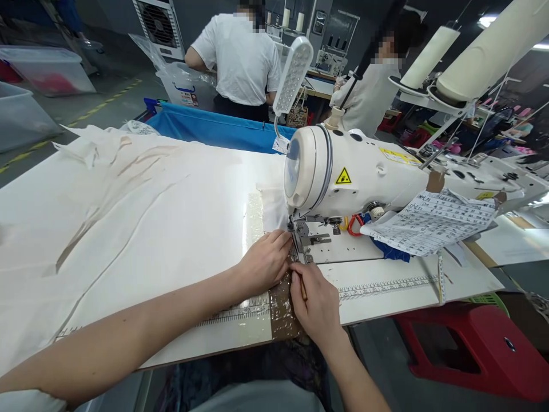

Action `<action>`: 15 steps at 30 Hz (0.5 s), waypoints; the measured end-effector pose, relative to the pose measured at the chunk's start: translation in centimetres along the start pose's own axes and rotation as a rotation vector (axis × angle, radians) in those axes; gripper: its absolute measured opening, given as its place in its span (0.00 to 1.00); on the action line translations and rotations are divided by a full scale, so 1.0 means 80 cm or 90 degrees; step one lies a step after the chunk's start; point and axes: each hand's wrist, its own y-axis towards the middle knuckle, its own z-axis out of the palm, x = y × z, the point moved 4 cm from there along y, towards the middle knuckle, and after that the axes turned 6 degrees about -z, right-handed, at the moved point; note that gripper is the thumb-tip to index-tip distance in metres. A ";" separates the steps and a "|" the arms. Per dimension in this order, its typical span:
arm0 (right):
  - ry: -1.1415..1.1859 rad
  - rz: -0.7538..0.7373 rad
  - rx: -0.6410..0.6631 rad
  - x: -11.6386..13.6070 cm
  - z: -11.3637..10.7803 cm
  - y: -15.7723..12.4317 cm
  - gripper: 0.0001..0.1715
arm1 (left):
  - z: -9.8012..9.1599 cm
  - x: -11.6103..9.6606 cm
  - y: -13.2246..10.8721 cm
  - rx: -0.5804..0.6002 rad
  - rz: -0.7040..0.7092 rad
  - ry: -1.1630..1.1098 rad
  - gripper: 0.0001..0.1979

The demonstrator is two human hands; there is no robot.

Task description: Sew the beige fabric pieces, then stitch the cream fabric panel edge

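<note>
A white sewing machine (343, 171) stands on the white table (206, 200). My left hand (266, 262) lies just in front of the needle area, its fingers closed together at the edge of white fabric (274, 209); what they pinch is hidden. Close to its right, my right hand (315, 297) is closed around a thin brownish tool (303, 289), with its fingertips near the presser foot. Brown tape (283, 312) covers the table edge below both hands. More pale fabric (115, 166) spreads over the left side of the table.
Measuring tapes (386, 287) run along the front edge. Handwritten papers (433, 220) hang on the machine, near red-handled scissors (354, 225). A blue cloth bin (214, 127) sits behind the table, a red stool (484, 349) at right. Two people (244, 63) work beyond.
</note>
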 end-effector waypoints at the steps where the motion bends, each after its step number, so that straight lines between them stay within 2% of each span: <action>1: -0.025 0.004 0.007 -0.001 0.003 0.002 0.15 | 0.000 0.001 0.000 -0.001 -0.001 -0.011 0.21; 10: -0.174 -0.003 0.030 0.003 0.010 0.005 0.19 | -0.002 0.001 0.001 -0.004 -0.014 -0.030 0.18; 15: -0.295 0.026 0.057 0.009 0.016 0.007 0.11 | 0.000 0.005 0.004 -0.013 -0.026 -0.023 0.19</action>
